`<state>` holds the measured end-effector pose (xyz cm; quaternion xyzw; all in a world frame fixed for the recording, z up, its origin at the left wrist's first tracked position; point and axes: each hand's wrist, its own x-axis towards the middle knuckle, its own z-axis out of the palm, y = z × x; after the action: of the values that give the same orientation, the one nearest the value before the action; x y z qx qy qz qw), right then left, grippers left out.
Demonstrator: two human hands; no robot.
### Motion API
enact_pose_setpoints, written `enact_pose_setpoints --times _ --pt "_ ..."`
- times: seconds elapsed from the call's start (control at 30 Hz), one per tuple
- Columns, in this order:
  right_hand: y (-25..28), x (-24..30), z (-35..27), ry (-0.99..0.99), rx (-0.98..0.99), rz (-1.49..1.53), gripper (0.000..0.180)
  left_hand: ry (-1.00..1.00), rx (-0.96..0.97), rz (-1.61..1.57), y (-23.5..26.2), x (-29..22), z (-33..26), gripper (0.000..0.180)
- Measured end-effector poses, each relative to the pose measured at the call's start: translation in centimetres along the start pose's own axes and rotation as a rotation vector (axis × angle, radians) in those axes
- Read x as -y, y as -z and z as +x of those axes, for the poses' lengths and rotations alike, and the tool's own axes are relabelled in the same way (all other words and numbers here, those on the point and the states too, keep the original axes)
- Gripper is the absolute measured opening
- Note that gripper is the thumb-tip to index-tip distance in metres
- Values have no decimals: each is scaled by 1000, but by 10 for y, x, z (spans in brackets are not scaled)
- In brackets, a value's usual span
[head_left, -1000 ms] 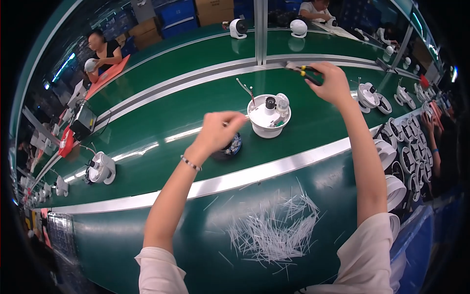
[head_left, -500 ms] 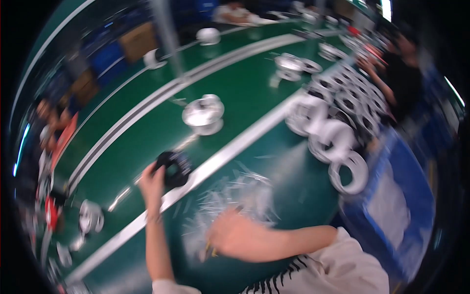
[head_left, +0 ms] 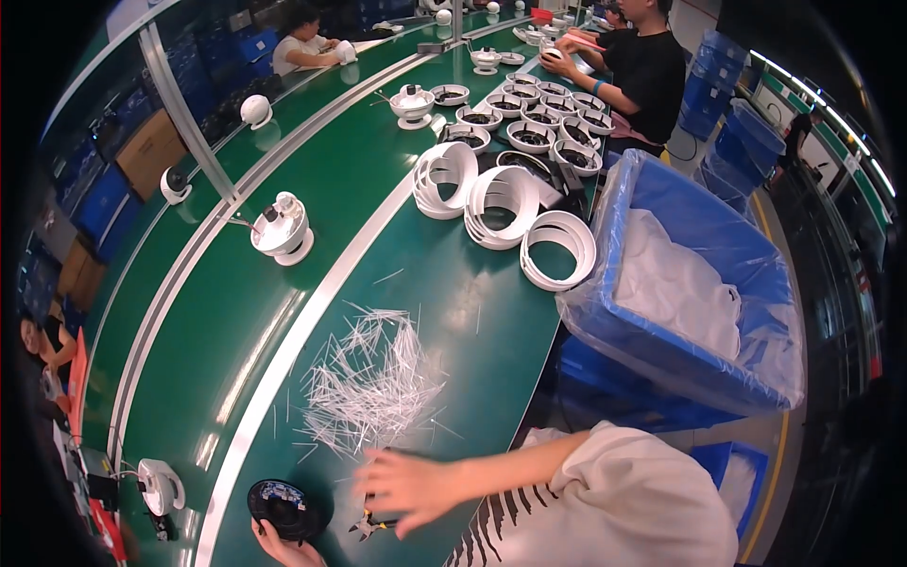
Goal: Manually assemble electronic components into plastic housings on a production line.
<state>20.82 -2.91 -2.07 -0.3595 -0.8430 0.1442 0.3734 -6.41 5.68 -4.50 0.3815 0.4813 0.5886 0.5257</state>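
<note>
My left hand [head_left: 276,546] grips a round black housing [head_left: 300,518] near the lower edge, its open side showing a blue circuit board [head_left: 279,495]. Beside it, my right hand [head_left: 406,487] has its fingers spread, slightly blurred, with the thumb apart. Small cutters [head_left: 363,525] with yellow and black parts show just under that hand, partly covered by it; whether they touch the palm is hidden. Just beyond the right hand lies a loose heap of thin white plastic strips [head_left: 373,387] on the green table [head_left: 472,378].
White rings [head_left: 557,250] stand at the table's right edge, before rows of white-rimmed round parts [head_left: 529,137]. A blue bin [head_left: 652,189] lined with plastic stands right. White camera-like units [head_left: 283,231] sit on the green conveyor [head_left: 331,180]. A co-worker in black [head_left: 647,57] works at the far right.
The view has swung to the right and steadied. My left hand has brought the black housing from over the conveyor's edge back toward me. My right hand's fingers are now spread beside the cutters.
</note>
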Motion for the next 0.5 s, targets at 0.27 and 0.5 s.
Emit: enact_pose_setpoints --times 0.27,0.5 --pt "259 -78 -38 -1170 46 -1066 30 45 71 -54 12 -5 -2 32" --pt "302 -147 -112 -1299 25 -1023 21 61 77 -94 -4 -4 -2 32"
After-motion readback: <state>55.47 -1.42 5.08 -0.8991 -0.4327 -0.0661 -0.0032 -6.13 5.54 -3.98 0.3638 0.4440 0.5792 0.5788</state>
